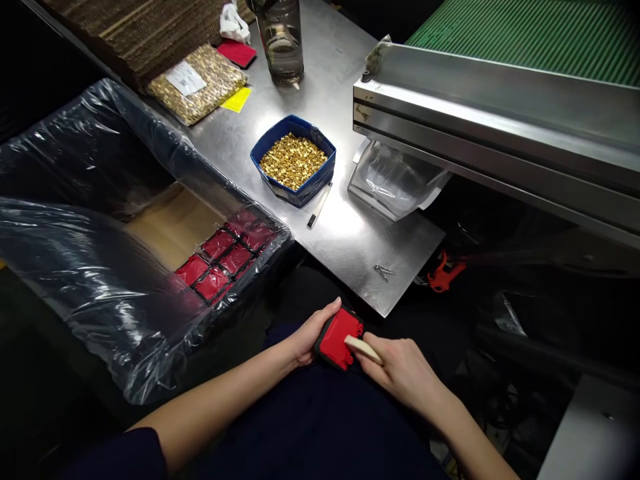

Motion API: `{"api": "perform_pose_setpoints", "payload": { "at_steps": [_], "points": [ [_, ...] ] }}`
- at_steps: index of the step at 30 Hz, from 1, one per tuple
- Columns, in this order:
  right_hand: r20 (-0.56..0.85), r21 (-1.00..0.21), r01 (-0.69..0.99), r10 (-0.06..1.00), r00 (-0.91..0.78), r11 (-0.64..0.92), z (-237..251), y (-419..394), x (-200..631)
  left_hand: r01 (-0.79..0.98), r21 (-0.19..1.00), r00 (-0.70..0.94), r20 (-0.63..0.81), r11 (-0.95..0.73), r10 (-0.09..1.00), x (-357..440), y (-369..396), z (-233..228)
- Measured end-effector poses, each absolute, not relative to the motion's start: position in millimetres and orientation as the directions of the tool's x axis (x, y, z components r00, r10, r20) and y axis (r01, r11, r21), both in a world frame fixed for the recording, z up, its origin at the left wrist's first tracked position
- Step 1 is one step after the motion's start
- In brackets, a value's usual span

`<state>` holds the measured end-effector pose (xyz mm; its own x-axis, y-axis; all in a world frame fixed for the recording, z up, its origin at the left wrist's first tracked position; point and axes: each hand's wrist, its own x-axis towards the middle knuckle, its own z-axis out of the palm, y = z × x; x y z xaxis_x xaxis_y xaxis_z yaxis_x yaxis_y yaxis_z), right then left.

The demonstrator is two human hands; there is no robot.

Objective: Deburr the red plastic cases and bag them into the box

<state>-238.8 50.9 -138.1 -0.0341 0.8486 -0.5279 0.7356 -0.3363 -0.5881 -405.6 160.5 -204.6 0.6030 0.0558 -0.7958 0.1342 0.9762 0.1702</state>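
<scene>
My left hand [309, 331] grips a small red plastic part with a black edge [338, 337] over my lap, below the table's front edge. My right hand [400, 370] holds a pale stick-like tool [363, 349] whose tip rests on the red part. A blue bowl [265, 148] full of small brass pieces [293, 160] stands on the steel table [350, 233] ahead of my hands.
At left, a plastic-lined bin [100, 220] holds rows of red parts [223, 257]. A bag of brass pieces [197, 83], a clear bottle [281, 40], a pen-like stick [319, 207], a metal clip [383, 271], a clear tray [395, 183] and a steel machine [500, 127] surround the bowl.
</scene>
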Motion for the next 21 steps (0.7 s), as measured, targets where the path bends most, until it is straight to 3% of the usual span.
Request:
{"api": "perform_pose_setpoints", "payload": {
  "at_steps": [7,16,21],
  "points": [
    [-0.544,-0.583,0.731,0.839,-0.028,-0.353,-138.5,49.7,-240.2,0.136,0.142,0.622,-0.783,0.980,0.027,-405.5,161.5,-205.9],
    [-0.535,-0.585,0.733,0.845,-0.025,-0.348,-139.8,46.9,-238.8,0.127,0.186,0.596,-0.799,0.974,0.075,-404.1,159.9,-202.1],
    [-0.461,-0.605,0.754,0.884,-0.072,-0.254,-134.7,65.5,-240.6,0.111,0.198,0.590,-0.802,0.974,0.096,-402.1,160.0,-202.9]
  ]
}}
